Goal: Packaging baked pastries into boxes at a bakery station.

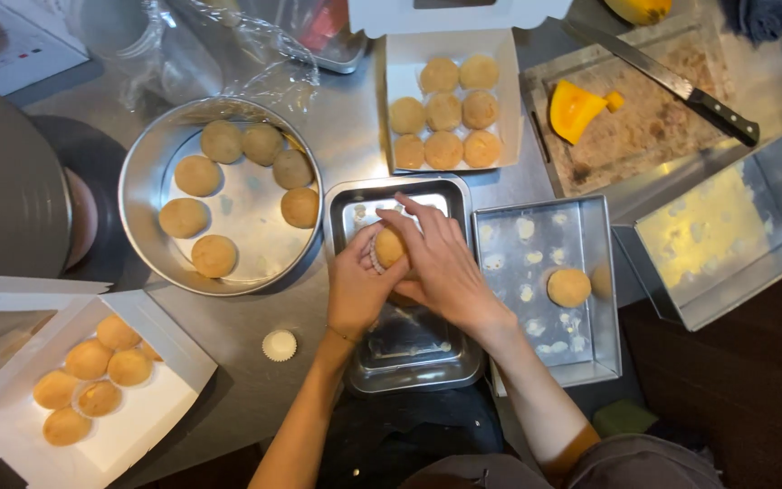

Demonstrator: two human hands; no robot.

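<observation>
Both hands meet over a small rectangular metal tray [406, 358] at the centre. My left hand [357, 285] cups a round golden pastry ball [389, 246] sitting in a white paper cup. My right hand [441, 263] covers the ball from the right, fingers curled over its top. A spare white paper cup [280, 345] lies on the steel counter to the left of my left wrist.
A round metal pan [147, 195] holds several pastry balls. White boxes at the top [509, 100] and lower left [151, 417] hold several more. A square tin [590, 353] holds one ball [569, 287]. A cutting board [644, 136] carries a knife [672, 81] and an orange pumpkin piece [576, 109]. An empty tin [776, 249] stands right.
</observation>
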